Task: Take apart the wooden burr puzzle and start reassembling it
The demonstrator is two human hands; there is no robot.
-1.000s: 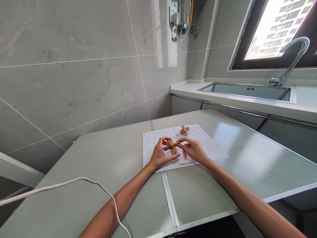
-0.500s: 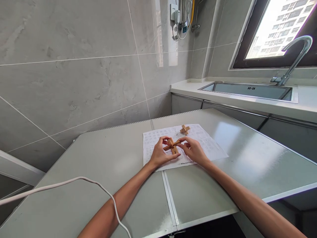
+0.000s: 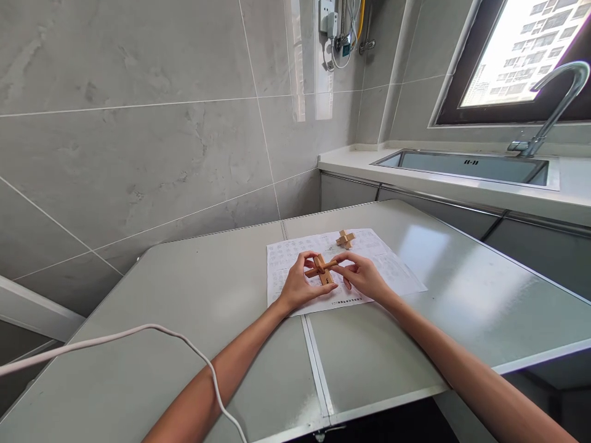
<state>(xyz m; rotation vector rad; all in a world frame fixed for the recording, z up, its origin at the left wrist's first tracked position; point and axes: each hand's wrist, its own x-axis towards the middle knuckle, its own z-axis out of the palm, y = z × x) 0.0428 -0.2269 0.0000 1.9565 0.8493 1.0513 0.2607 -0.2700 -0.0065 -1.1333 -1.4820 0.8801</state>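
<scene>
Between my two hands is a wooden interlocking puzzle made of crossing bars, held just above a printed sheet. My left hand is closed around its left side, with the thumb along the lower end of the upright bar and the fingers at its upper end. My right hand pinches the end of the bar that sticks out to the right. Farther back on the sheet rests a second wooden puzzle, lighter in colour and cross-shaped; neither hand touches it.
A grey folding table with a metal seam carries the sheet. From the left, a white cable hangs across my left forearm. Behind at right are a counter with a sink and a faucet. A tiled wall borders the table's back.
Both hands stay on the wooden puzzle in nearly the same pose. My right hand's lower fingers have shifted slightly, and the view has moved a little.
</scene>
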